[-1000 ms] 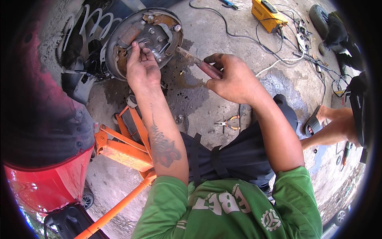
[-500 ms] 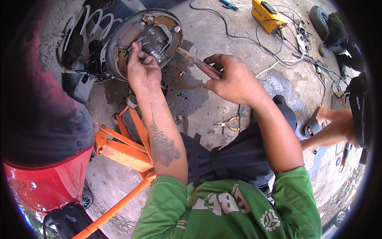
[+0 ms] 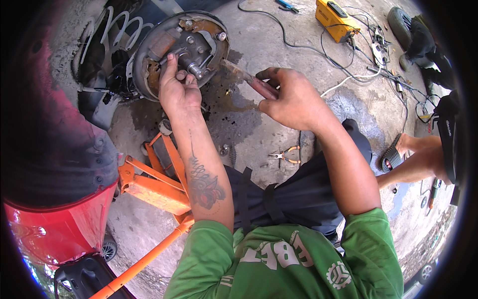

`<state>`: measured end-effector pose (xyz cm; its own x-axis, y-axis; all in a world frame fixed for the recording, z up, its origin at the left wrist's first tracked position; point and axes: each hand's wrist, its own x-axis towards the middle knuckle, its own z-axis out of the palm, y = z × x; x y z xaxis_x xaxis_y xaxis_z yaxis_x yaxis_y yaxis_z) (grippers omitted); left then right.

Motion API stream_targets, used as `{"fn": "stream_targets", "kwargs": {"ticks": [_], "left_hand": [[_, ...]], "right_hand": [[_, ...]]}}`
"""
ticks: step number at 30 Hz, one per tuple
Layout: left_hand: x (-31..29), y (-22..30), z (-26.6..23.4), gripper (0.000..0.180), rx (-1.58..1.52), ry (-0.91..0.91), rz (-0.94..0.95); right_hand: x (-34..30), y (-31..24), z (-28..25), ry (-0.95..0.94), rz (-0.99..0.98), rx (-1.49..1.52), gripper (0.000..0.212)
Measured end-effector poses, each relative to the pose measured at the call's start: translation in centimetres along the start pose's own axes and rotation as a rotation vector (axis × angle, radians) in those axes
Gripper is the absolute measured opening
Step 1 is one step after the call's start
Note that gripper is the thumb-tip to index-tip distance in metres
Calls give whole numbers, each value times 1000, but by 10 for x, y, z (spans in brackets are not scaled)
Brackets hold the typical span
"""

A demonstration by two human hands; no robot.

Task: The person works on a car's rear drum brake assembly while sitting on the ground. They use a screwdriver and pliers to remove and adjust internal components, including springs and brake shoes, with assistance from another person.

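Note:
A drum brake assembly point(image 3: 162, 46), greasy and rusty, sits at the upper left with its shoes and metal spindle point(image 3: 189, 65) exposed. My left hand point(image 3: 180, 93) is palm up at its lower part, index finger pointing up and the other fingers curled beside the spindle. What those fingers grip, if anything, is hidden. In my right hand point(image 3: 294, 99) is a worn hand tool point(image 3: 264, 88) with a reddish-brown handle; its exact kind cannot be made out. The tool's flat end reaches the right edge of the brake assembly.
An orange floor jack point(image 3: 154, 192) stands below my left forearm. Pliers point(image 3: 286, 155) lie on the concrete near my legs. A yellow machine point(image 3: 336, 20) with cables is at the upper right. Someone's sandalled foot point(image 3: 392, 158) is at the right. A coil spring point(image 3: 122, 27) hangs behind the brake.
The fingers of my left hand have shifted slightly at the brake, with the curled fingertips drawn a little downward. My right hand and its tool stay almost still.

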<state>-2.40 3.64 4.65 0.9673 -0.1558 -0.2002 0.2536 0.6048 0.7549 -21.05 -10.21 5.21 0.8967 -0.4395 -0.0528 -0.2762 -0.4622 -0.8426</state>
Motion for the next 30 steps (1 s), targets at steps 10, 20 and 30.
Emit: {"fn": "stream_targets", "kwargs": {"ticks": [10,20,30], "left_hand": [[12,-5,15,6,50,89,74],[11,-12,13,7,43,116,145],[8,-13,14,7,26,100,171]], "right_hand": [[10,4,8,8,23,-53,31],[77,-4,-13,111,25,507,40],[118,56,-23,-180,-233,-76,41]]}}
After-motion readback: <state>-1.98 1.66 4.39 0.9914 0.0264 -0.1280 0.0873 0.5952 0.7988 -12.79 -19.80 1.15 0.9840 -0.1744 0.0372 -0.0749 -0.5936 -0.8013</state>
